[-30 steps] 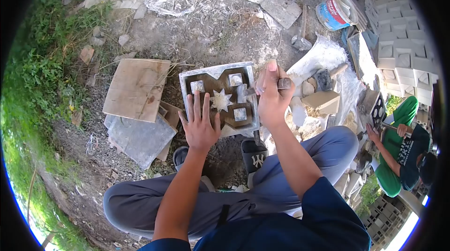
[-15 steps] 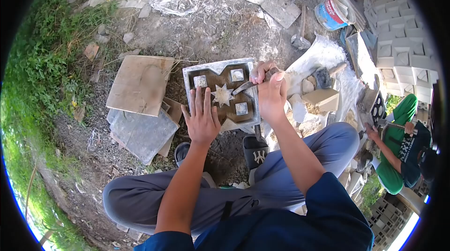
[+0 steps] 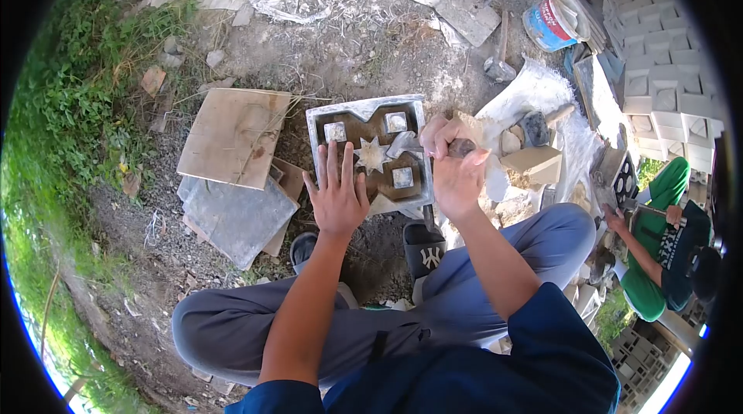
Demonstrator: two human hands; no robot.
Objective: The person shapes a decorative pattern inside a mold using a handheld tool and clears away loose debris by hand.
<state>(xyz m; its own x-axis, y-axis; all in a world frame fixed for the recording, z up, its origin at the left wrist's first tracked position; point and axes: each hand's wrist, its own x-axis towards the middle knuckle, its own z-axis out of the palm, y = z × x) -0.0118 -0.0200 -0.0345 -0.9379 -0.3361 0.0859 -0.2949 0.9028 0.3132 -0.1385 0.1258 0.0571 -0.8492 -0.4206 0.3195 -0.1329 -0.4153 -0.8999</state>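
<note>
Mould: block mould (image 3: 312, 132), ahead of the body, between and slightly beyond the hands; star insert (image 3: 372, 155) at centre.
Left hand (image 3: 338, 201): nearer the mould's left rim; fingers spread, gripping nothing, over its near-left part.
Right hand (image 3: 457, 178): just beside the right rim; fingers curled round a hand tool (image 3: 402, 144).
Tool axis: left-right, blade towards the star.
Surroundings: boards (image 3: 236, 135) left; pale block (image 3: 532, 165) right; open dirt beyond far rim.

Bright daylight falls across the pale, dusty ground (image 3: 371, 35), with a white glare washing out the green leafy plants (image 3: 31, 236) at lower left. Wide-angle distortion bends the edges into black corners; the right hand (image 3: 457, 170) looks slightly blurred.
</note>
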